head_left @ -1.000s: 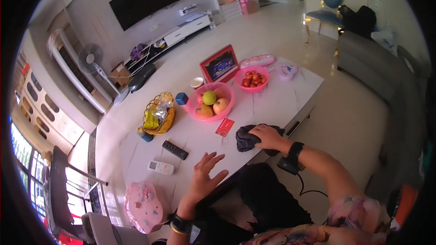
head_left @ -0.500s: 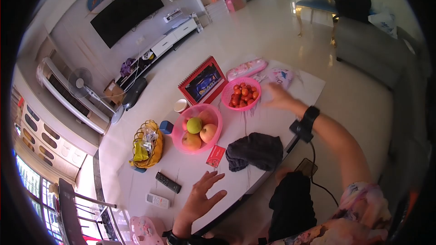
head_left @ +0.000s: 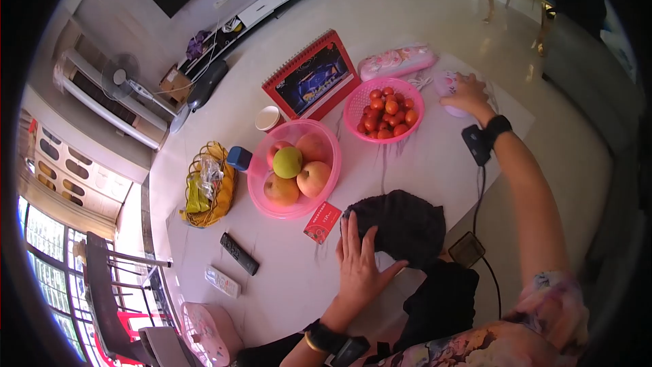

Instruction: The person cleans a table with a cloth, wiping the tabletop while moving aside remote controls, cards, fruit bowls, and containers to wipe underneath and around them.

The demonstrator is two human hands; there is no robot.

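My right hand [head_left: 470,97] rests on a pale purple item with printed markings [head_left: 446,84] at the table's far right, fingers spread over it; the hand hides part of the item, and its kind is unclear. My left hand [head_left: 361,266] is open beside a crumpled dark grey cloth [head_left: 401,225], fingertips at the cloth's left edge; whether they touch it I cannot tell. A red card [head_left: 322,223] lies just left of the cloth. Left of my right hand stands a pink basket [head_left: 350,117] of small tomatoes [head_left: 390,114].
On the marble-patterned table [head_left: 272,285] stand a pink fruit bowl [head_left: 255,194], a red desk calendar [head_left: 314,78], a paper cup [head_left: 269,118], a yellow basket [head_left: 224,197] and two remotes [head_left: 239,254]. A pink floral case [head_left: 397,62] lies at the back. A cable [head_left: 479,197] hangs from my right wrist.
My right hand has moved right and come down onto the purple item. My left hand has moved right to the cloth's edge. The view has tilted down.
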